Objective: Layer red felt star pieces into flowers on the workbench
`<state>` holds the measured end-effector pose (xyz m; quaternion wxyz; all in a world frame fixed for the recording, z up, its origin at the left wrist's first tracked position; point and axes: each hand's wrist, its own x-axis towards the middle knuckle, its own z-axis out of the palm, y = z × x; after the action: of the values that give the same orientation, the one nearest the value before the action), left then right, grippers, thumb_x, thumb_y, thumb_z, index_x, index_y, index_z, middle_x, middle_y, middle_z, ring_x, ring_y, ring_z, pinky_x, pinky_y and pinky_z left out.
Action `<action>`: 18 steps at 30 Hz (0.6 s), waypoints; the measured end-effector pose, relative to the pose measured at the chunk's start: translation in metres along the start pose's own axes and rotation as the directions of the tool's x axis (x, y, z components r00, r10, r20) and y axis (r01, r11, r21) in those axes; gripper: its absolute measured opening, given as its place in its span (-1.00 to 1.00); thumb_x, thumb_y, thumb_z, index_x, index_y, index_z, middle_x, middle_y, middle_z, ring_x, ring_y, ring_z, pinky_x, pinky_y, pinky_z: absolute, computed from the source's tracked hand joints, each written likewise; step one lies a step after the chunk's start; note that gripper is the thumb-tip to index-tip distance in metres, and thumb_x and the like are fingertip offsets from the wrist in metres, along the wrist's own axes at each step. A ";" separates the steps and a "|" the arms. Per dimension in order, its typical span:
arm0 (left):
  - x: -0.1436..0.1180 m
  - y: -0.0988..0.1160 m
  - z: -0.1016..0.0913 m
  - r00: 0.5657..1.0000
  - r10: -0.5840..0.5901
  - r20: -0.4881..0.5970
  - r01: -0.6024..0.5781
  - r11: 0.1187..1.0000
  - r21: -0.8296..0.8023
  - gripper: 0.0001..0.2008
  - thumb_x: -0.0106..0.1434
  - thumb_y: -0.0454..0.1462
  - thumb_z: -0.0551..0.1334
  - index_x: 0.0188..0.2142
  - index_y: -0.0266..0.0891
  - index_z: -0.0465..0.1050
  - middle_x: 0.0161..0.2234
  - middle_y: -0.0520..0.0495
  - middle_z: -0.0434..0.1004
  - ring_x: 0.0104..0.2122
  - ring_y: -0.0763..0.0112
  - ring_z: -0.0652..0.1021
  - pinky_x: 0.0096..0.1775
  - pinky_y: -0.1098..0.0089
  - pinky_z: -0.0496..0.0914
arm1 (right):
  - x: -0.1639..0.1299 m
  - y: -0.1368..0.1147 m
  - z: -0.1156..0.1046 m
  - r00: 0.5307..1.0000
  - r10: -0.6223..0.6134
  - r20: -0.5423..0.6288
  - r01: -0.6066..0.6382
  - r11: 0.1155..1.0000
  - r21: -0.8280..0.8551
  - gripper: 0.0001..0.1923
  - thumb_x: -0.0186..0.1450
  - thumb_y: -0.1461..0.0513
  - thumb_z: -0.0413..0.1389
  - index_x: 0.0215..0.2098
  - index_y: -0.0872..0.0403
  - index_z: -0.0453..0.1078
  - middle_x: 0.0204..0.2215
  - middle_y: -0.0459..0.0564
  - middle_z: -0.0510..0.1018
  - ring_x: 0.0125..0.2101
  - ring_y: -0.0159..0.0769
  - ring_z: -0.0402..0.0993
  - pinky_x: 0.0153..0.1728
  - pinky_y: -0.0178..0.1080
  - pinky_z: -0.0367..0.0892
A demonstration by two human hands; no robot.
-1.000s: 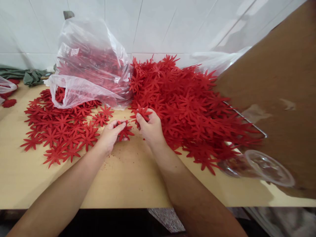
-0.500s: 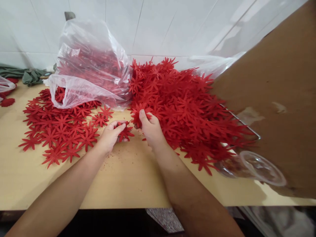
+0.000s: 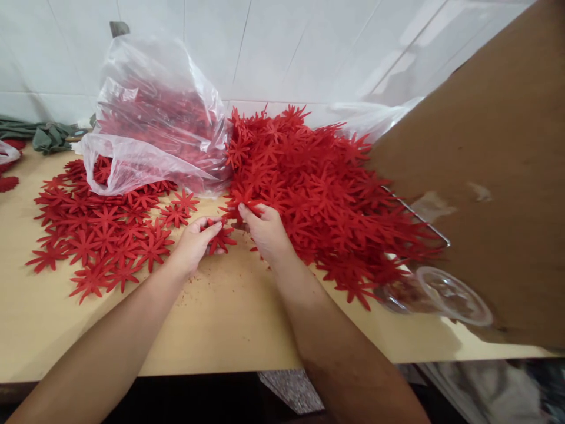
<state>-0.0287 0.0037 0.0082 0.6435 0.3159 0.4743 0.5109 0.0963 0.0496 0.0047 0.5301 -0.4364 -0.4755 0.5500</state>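
Observation:
Between thumb and fingers, my left hand (image 3: 194,241) pinches a red flower-shaped cutout (image 3: 222,239) with long narrow petals. My right hand (image 3: 268,234) is close beside it, thumb and fingers closed on another red flower cutout, partly hidden by the hand. The two cutouts nearly meet, and I cannot tell whether they touch. Behind and right of my right hand rises a big heap of red flower cutouts (image 3: 309,188). Left of my left hand, more flower cutouts (image 3: 106,235) lie spread over the table (image 3: 238,330).
A clear plastic bag (image 3: 163,135) full of red cutouts stands against the tiled wall (image 3: 273,53). On the right, a large brown board (image 3: 498,176) leans over the table beside a clear plastic tub (image 3: 454,297). Dark green cloth (image 3: 53,138) lies far left. Red crumbs dot the tabletop.
My right hand has turned slightly, and its cutout shows less, reaching toward the left hand. The left hand keeps its pinch. The whole view has shifted a little.

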 end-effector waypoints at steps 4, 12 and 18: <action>0.000 0.000 0.000 1.000 -0.007 -0.017 0.007 1.000 0.012 -0.91 0.11 -0.34 0.18 -0.34 -0.26 0.35 -0.47 0.04 0.39 -0.56 0.58 0.44 -0.56 0.51 0.38 | -0.001 -0.004 -0.002 0.997 -0.075 -0.034 0.073 0.996 -0.061 -0.57 -0.06 -0.10 0.16 -0.65 0.09 0.27 -0.69 -0.16 0.36 -0.62 -0.47 0.30 -0.52 -0.34 0.31; 0.001 0.002 -0.001 1.000 -0.026 0.012 0.026 1.000 -0.017 -0.90 0.11 -0.34 0.18 -0.33 -0.25 0.35 -0.47 0.04 0.43 -0.55 0.56 0.46 -0.53 0.49 0.37 | 0.007 -0.004 -0.010 0.989 -0.006 -0.151 -0.002 0.999 -0.050 -0.67 -0.03 0.01 0.17 -0.59 0.09 0.22 -0.72 -0.25 0.29 -0.70 -0.55 0.17 -0.65 -0.40 0.15; 0.004 0.002 -0.003 0.999 -0.026 0.041 0.028 0.998 -0.049 -0.89 0.07 -0.37 0.21 -0.36 -0.27 0.32 -0.45 0.03 0.43 -0.54 0.55 0.46 -0.47 0.44 0.40 | 0.010 -0.044 -0.034 0.971 0.024 -0.238 -0.035 0.998 -0.043 -0.72 -0.15 0.24 0.27 -0.56 0.10 0.24 -0.73 -0.29 0.31 -0.73 -0.57 0.18 -0.69 -0.43 0.20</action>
<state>-0.0319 0.0076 0.0078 0.6674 0.3040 0.4526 0.5073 0.1368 0.0608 0.0431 0.5647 -0.5183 -0.4148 0.4903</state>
